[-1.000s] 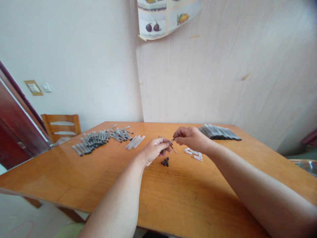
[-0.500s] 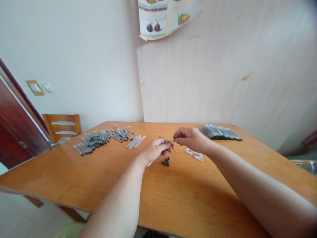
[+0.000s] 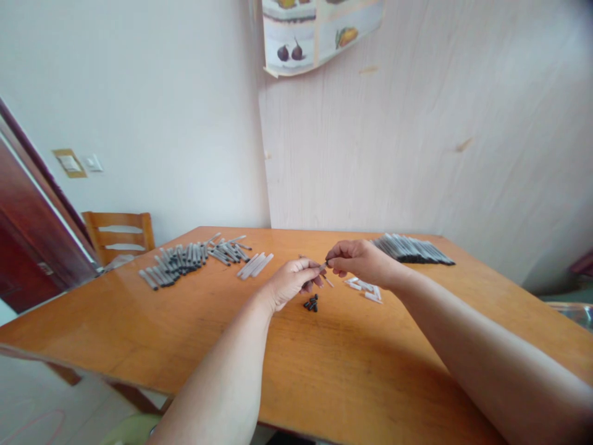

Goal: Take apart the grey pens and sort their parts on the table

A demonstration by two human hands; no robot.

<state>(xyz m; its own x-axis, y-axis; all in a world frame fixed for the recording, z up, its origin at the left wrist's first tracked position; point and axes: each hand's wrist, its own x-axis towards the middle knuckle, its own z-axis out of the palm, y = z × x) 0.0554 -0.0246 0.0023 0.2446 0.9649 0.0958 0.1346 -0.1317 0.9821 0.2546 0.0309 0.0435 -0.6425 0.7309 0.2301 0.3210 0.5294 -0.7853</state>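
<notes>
My left hand [image 3: 293, 281] is closed in a pinch on a pale, see-through pen barrel [image 3: 323, 266], mostly hidden by the fingers. At the barrel's far end, the thumb and fingertips of my right hand [image 3: 354, 258] close on a small black pen part [image 3: 327, 262]. The two hands almost meet above the table. Just below them lies a small heap of black pen parts [image 3: 311, 303]. Behind my fingers a few thin sticks, perhaps refills [image 3: 328, 282], show in part. Several clear plastic pieces, like pen caps [image 3: 372, 297], lie under my right wrist.
Several loose pale barrels [image 3: 256, 266] lie left of my hands on the wooden table [image 3: 324, 371]. A large spread of grey pens with black ends [image 3: 185, 258] covers the back left. Lined-up pens [image 3: 412, 249] fill the back right. A wooden chair [image 3: 119, 237] stands beyond the left edge.
My right fingers have shifted slightly at the barrel's end, still around the small black pen part. My left hand keeps its pinch. The view has turned very slightly.
</notes>
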